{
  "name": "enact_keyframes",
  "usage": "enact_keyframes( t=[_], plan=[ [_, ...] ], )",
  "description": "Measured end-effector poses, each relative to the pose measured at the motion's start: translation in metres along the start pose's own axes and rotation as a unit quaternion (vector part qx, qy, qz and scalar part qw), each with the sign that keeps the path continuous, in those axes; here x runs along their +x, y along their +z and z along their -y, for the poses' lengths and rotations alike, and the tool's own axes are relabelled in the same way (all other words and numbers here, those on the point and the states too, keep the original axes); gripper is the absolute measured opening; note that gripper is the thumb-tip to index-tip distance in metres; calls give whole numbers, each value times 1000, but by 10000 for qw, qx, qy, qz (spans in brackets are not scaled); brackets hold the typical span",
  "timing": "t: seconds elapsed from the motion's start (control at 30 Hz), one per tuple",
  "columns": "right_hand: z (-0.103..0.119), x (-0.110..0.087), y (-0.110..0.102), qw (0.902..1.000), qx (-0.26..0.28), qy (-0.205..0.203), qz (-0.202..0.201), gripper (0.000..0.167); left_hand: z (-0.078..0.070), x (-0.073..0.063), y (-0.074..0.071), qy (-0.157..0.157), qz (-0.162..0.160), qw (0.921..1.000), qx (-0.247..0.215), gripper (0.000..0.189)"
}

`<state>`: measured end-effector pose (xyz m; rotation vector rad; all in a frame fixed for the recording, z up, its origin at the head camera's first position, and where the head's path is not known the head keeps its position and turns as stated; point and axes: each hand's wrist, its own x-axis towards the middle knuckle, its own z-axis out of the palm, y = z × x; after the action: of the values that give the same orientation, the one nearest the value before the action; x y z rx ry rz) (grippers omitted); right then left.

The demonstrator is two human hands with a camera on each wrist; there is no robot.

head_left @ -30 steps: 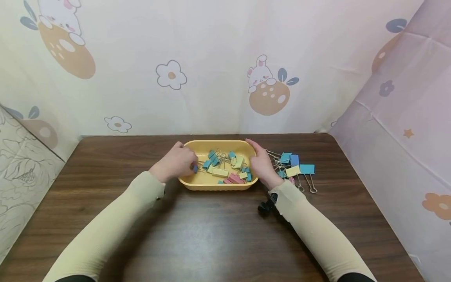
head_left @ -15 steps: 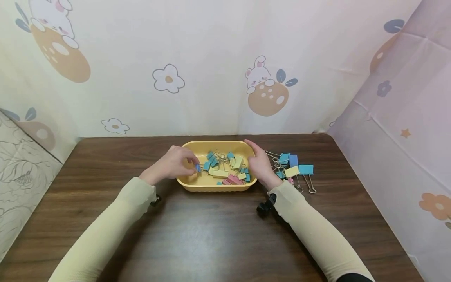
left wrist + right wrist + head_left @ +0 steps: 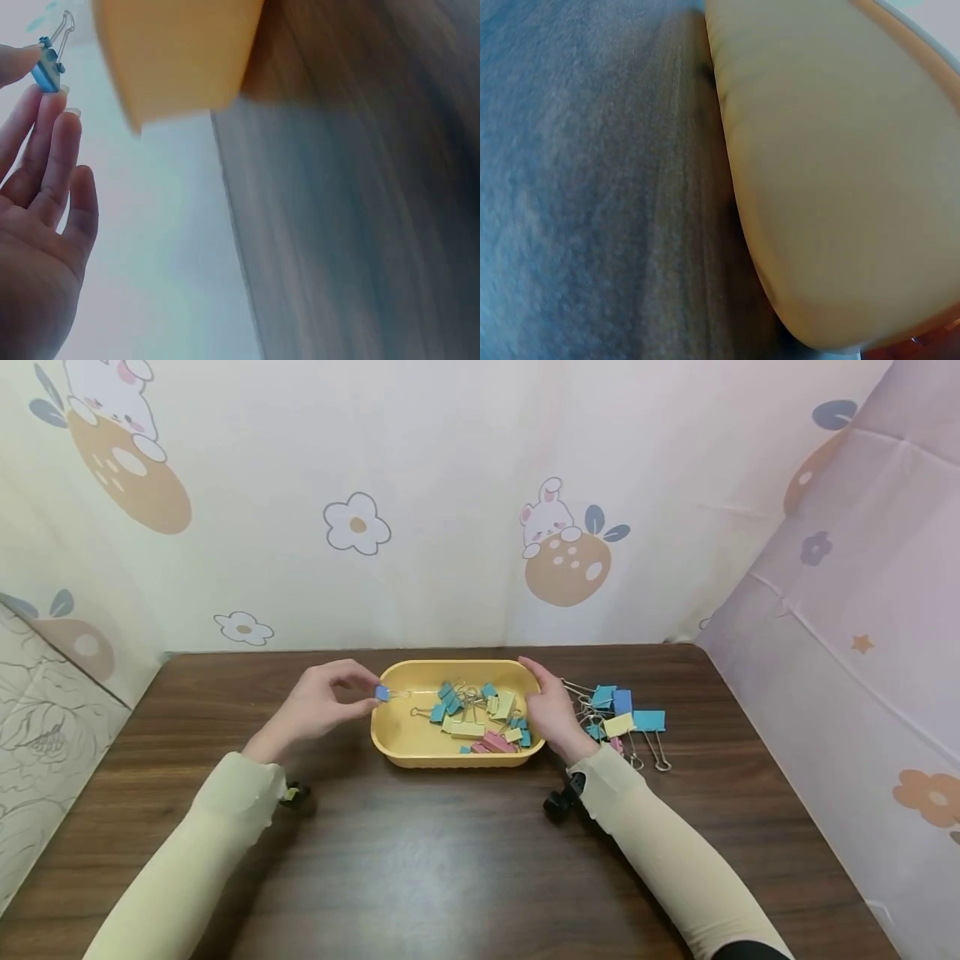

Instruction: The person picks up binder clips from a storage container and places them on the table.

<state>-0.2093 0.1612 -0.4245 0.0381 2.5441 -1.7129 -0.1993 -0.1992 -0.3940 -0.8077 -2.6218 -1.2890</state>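
Observation:
Between thumb and fingertips, my left hand (image 3: 318, 697) pinches a small blue binder clip (image 3: 382, 693) at the left rim of the yellow tray (image 3: 457, 761). The left wrist view shows that binder clip (image 3: 48, 71) with its wire handles pointing up, away from the palm. My right hand (image 3: 553, 714) grips the tray's right end, one finger along the far corner of the rim. Inside the tray lie teal binder clips (image 3: 450, 697), yellow binder clips (image 3: 468, 730) and pink binder clips (image 3: 497, 742). The right wrist view shows the tray's outer wall (image 3: 832, 165) but no hand.
Right of the tray, beyond my right hand, several larger binder clips lie piled on the dark wooden table (image 3: 450, 860), among them a teal one (image 3: 649, 720) and a yellow one (image 3: 621, 725). A patterned curtain (image 3: 450, 527) hangs behind the table's far edge.
My left hand has come up out of the tray and moved left to its rim, bringing the blue binder clip along. The right hand stays at the tray's right end.

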Motion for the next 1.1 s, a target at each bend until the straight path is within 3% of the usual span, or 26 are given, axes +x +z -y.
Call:
enact_keyframes(
  t=[0.17,0.23,0.4,0.57,0.73,1.1],
  plan=[
    [-2,1,2,9999,-106,19,-85,70,23,-17,-17,-588,-376,9975,113,23],
    [-3,1,2,9999,-121,20,-102,71,33,-22,-22,-883,-379,9952,175,23],
    [-4,1,2,9999,-104,-56,-98,70,54,-29,-28,-1250,54,9905,574,27],
    [-3,0,1,9999,-114,-101,-58,69,64,-29,-29,-1481,459,9845,820,25],
    [-2,0,2,9999,-73,-55,-65,70,69,-29,-28,-1489,718,9814,975,24],
    [-2,2,1,9999,-125,37,-85,69,71,-28,-29,-1182,895,9833,1057,25]
  ],
)
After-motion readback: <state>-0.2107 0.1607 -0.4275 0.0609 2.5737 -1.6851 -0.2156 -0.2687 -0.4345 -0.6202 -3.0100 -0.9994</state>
